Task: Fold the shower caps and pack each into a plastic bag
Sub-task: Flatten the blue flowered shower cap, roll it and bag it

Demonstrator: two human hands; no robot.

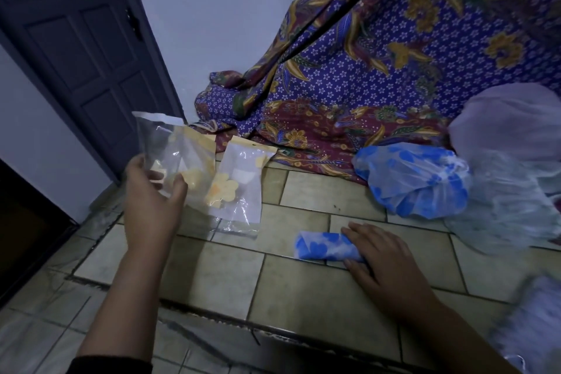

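My left hand [151, 191] holds up a clear plastic bag [170, 149] above the tiled counter [303, 288], thumb and fingers pinching its lower part. A second clear bag with a yellow flower print [239, 188] lies flat on the counter just right of it. A blue-and-white flowered shower cap, folded into a narrow roll [321, 247], lies on the tiles. My right hand [382, 264] rests on the roll's right end, fingers laid over it. Another blue flowered shower cap [416, 179] lies loose and bunched farther back on the right.
A purple batik cloth [379, 55] hangs at the back and spills onto the counter. Pale bunched caps or bags [513, 161] pile up at the right edge. A dark panelled door [85, 39] stands at the left. The counter's front edge runs below my arms.
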